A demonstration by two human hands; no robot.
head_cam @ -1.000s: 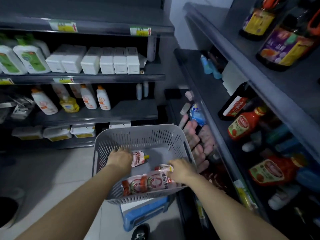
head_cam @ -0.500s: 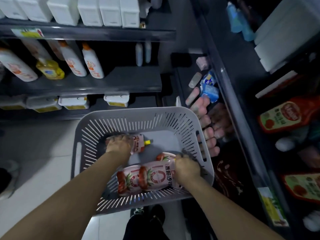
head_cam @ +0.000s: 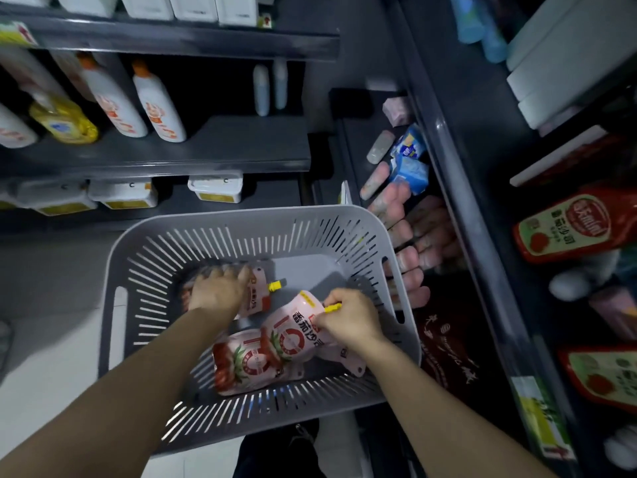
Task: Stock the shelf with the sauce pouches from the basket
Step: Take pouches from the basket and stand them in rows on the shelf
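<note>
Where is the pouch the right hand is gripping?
The pouch lies in the grey basket, right of centre in the head view, overlapping a second pouch; the right hand pinches its spout.

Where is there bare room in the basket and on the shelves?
Free: the basket floor's far right corner, beyond the right hand; the left shelf board right of the white bottles. Crowded: the basket's near half, under sauce pouches; the right shelf, with ketchup bottles.

grey basket, approx 4 pouches inside

番茄沙司 in red characters on sauce pouch, 番茄沙司 on red ketchup bottle label, its brand script too blurred
</note>
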